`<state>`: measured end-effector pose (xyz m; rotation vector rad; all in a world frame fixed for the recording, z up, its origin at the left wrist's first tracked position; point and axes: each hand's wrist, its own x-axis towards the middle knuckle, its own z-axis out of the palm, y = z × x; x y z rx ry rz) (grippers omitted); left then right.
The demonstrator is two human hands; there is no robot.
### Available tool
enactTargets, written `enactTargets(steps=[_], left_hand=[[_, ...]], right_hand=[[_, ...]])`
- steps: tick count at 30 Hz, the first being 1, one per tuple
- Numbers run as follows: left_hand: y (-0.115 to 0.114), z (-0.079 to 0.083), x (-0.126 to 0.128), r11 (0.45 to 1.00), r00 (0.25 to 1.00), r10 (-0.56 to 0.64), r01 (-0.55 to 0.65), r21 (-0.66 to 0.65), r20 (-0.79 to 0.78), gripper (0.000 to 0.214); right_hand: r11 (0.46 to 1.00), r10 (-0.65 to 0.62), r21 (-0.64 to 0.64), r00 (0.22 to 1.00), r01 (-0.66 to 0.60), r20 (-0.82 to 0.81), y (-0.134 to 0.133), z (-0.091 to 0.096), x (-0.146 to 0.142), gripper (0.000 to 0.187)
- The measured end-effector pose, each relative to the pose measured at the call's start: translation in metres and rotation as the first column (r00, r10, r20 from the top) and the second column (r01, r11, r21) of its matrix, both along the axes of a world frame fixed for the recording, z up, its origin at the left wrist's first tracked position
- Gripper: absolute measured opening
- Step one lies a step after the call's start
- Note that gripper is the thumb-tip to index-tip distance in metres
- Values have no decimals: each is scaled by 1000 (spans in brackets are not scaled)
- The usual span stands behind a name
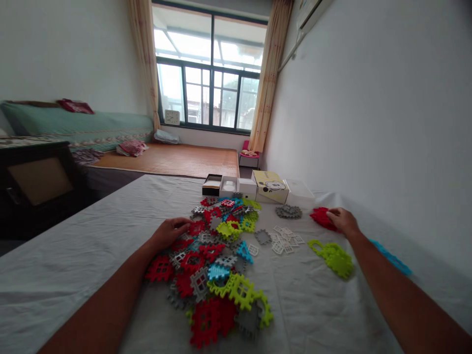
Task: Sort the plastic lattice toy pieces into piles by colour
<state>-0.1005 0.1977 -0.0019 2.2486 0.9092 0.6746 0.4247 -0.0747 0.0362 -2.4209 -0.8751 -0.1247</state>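
left hand [171,231] palm down on the big tile pile [217,265], fingers curled over a red tile [195,227], can't tell if it's gripping, right hand [341,220] pinching the red stack [319,217] by the wall, green stack [334,256] just beside, all on the table [92,246]

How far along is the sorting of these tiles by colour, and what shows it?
Done: separate small groups of grey tiles, white tiles, green tiles and blue tiles lie on the right. In hand: the right hand rests on the red group, and the left hand touches the mixed heap. Left: that heap, by far the largest, holds many colours jumbled.
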Motion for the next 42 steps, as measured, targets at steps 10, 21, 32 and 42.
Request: enactTargets(steps=[10, 21, 32, 42], left_hand=[[-3, -2, 0, 1000, 1000, -12, 12, 15, 7, 41], [-3, -3, -1, 999, 999, -25, 25, 22, 23, 41], [-2, -2, -2, 1000, 999, -25, 25, 8, 21, 43], [-1, 0, -2, 997, 999, -40, 39, 64, 11, 42]], right_hand=[[528, 828, -43, 525, -848, -196, 24, 16, -199, 34], [359, 920, -48, 362, -932, -151, -1, 0, -296, 52], [530, 845, -47, 532, -846, -52, -25, 9, -266, 52], [873, 484, -87, 875, -480, 21, -85, -19, -117, 48]])
